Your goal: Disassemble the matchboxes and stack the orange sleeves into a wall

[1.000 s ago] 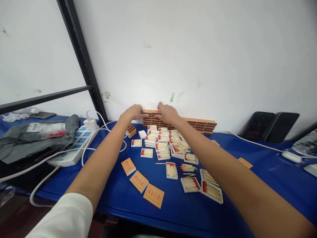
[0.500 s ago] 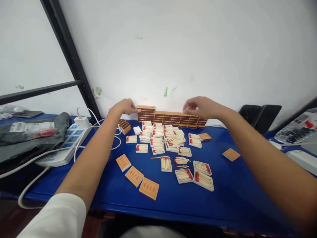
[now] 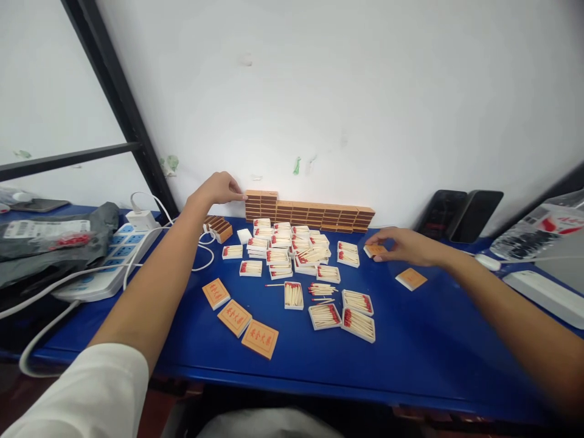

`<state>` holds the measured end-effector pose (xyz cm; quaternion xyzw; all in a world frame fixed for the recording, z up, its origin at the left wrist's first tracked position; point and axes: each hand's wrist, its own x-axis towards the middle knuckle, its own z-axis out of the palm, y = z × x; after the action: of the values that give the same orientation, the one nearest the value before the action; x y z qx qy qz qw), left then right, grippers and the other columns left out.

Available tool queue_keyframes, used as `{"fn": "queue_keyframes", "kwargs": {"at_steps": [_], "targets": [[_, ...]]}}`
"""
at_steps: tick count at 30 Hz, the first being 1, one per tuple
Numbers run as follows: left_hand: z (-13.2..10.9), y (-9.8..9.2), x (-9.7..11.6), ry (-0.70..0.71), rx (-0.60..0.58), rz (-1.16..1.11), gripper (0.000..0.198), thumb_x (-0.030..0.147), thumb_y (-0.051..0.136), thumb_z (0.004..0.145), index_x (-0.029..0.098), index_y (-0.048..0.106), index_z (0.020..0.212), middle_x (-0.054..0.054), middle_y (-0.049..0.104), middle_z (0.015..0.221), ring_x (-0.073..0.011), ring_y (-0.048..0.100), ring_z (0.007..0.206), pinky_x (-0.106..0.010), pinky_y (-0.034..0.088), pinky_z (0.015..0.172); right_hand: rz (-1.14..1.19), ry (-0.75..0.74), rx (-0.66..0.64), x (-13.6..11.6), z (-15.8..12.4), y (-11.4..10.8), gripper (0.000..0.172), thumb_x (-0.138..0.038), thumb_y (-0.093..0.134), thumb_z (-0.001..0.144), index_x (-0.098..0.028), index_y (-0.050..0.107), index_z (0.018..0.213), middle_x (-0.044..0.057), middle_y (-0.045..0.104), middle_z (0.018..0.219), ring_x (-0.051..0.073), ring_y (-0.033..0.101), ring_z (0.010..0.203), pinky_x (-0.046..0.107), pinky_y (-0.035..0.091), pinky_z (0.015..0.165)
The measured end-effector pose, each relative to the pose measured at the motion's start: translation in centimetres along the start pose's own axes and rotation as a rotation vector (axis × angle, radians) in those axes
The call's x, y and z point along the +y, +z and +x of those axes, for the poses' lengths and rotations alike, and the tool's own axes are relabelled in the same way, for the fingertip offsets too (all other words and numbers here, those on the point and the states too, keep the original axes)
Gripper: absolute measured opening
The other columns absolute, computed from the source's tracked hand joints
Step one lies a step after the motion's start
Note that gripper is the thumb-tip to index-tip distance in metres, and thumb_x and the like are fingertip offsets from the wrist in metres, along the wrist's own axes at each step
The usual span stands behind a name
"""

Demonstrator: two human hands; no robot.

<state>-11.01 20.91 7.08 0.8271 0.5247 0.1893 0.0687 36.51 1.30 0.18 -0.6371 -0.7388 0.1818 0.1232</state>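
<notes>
Against the wall runs a long stack of matchboxes [image 3: 310, 213], brown striking sides outward and higher at its left end. My left hand [image 3: 223, 187] is closed at that end, its fingertips against the upper boxes. On the right, my right hand [image 3: 399, 246] has thumb and fingers around an orange matchbox [image 3: 375, 249] on the table. Beside it lies an open tray of matches [image 3: 347, 253]. Another orange matchbox [image 3: 411, 278] rests nearer to me. A heap of white trays filled with red-tipped matches [image 3: 292, 243] spreads in front of the stack.
Three orange matchboxes [image 3: 235, 317] lie front left on the blue table [image 3: 410, 359]. A small group of matchboxes [image 3: 219, 229] stands near white cables. A power strip [image 3: 112, 261] and grey plastic bag [image 3: 50, 243] are left. Two dark phones [image 3: 474, 216] lean at back right.
My right hand has come down from above the stack's right part to the orange matchbox at the right and taken hold of it. My left hand stays at the stack's left end.
</notes>
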Motion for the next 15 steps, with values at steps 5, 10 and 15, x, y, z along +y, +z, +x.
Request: {"fn": "queue_keyframes", "kwargs": {"at_steps": [5, 10, 15], "targets": [[0.1, -0.1, -0.3, 0.007, -0.046, -0.001, 0.042, 0.05, 0.09, 0.067, 0.019, 0.085, 0.095, -0.008, 0.082, 0.092, -0.0234, 0.074, 0.084, -0.03, 0.053, 0.074, 0.103, 0.062, -0.097, 0.9, -4.2, -2.5, 0.044, -0.054, 0.081, 0.072, -0.029, 0.081, 0.107, 0.018, 0.076, 0.116, 0.035, 0.068, 0.109, 0.044, 0.051, 0.092], [0.1, 0.0, -0.2, -0.004, -0.09, 0.018, 0.048, 0.051, 0.092, 0.063, 0.019, 0.085, 0.097, -0.008, 0.083, 0.101, -0.026, 0.074, 0.093, -0.029, 0.053, 0.076, 0.123, 0.139, -0.111, 1.0, -7.5, -2.5, 0.03, -0.038, 0.081, 0.065, -0.038, 0.082, 0.095, 0.015, 0.076, 0.118, 0.033, 0.069, 0.111, 0.042, 0.051, 0.089], [0.6, 0.3, -0.7, -0.037, -0.145, 0.061, 0.05, 0.052, 0.091, 0.065, 0.019, 0.084, 0.102, -0.008, 0.083, 0.102, -0.0259, 0.074, 0.095, -0.029, 0.053, 0.076, 0.128, 0.175, -0.111, -1.0, -7.5, -1.0, 0.03, -0.041, 0.081, 0.062, -0.035, 0.082, 0.092, 0.014, 0.079, 0.105, 0.036, 0.072, 0.094, 0.045, 0.054, 0.083]]}}
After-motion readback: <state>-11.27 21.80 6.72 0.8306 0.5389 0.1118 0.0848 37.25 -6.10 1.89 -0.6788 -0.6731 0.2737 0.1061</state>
